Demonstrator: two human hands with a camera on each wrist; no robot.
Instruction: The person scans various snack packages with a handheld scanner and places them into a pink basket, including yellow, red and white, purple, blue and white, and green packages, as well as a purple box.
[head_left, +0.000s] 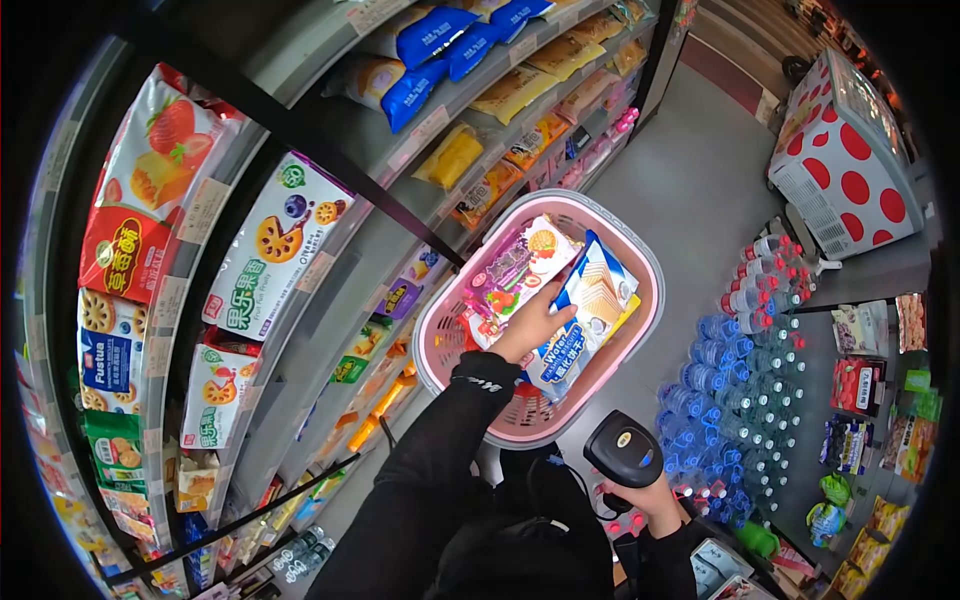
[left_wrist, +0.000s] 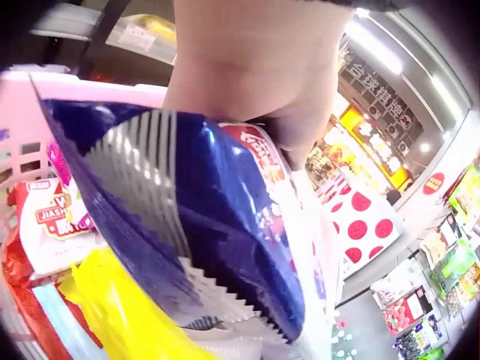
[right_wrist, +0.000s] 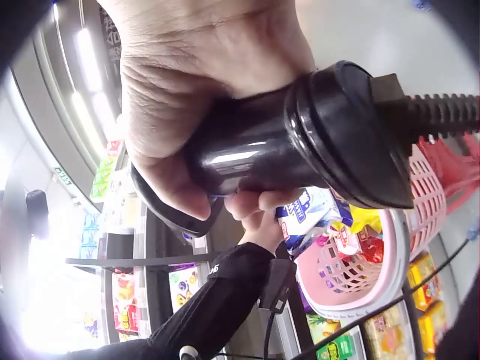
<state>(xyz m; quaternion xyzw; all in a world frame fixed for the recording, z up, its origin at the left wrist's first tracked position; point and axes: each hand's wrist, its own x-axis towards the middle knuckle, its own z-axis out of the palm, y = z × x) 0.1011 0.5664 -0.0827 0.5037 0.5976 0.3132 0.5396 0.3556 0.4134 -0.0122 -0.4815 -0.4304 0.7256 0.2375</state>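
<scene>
In the head view my left hand [head_left: 535, 325] grips a blue-and-white wafer packet [head_left: 590, 315] by its edge, over the pink shopping basket [head_left: 455, 415]. The packet's crimped blue end [left_wrist: 232, 195] fills the left wrist view, and my fingers are hidden behind it. Beside it in the basket lies a pink-and-white snack packet [head_left: 500, 275]. Yellow wrapping [left_wrist: 127, 307] and a red-and-white packet [left_wrist: 52, 232] show beneath. My right hand [head_left: 650, 495] holds a black barcode scanner [head_left: 622, 448], fingers wrapped round its handle [right_wrist: 255, 142], its head near the basket's lower right.
Shelves of biscuit packs [head_left: 280, 240] run along the left, close to my left arm. To the right on the floor stand packs of water bottles [head_left: 715, 380]. A red-dotted white box [head_left: 850, 165] stands farther back. The scanner's ribbed cable [right_wrist: 442, 116] trails from its handle.
</scene>
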